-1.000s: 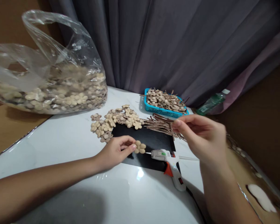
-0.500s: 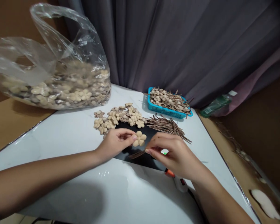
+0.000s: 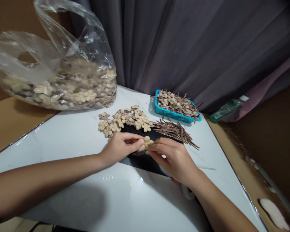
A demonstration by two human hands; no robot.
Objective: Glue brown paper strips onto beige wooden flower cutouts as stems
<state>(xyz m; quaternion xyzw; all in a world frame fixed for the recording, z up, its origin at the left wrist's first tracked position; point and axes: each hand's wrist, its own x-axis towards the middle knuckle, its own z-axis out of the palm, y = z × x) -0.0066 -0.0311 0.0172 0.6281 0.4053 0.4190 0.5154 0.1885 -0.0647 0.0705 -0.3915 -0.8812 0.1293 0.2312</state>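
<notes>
My left hand (image 3: pixel 122 146) pinches a beige five-petal flower (image 3: pixel 146 142) by its left edge, above a black mat (image 3: pixel 145 166). My right hand (image 3: pixel 174 156) is closed at the flower's right side, fingertips touching or nearly touching it. Thin brown strips (image 3: pixel 139 153) show just under the flower, their other ends hidden by the right fingers. Behind the hands lies a pile of beige and greyish flowers (image 3: pixel 118 120). To its right is a heap of loose brown strips (image 3: pixel 175 130). Under the right wrist a white tool with an orange part (image 3: pixel 176 181) is mostly hidden.
At back left of the white table (image 3: pixel 74 199) stands a clear plastic bag (image 3: pixel 87 83) full of flowers. A blue basket (image 3: pixel 175 115) at the back holds flowers with strips. A green bottle (image 3: pixel 227 109) lies beyond the right edge, near a grey curtain (image 3: pixel 183 42).
My right hand has moved left and up, bringing the brown strips under the flower. The left hand keeps its pinch on the flower. The view has shifted slightly.
</notes>
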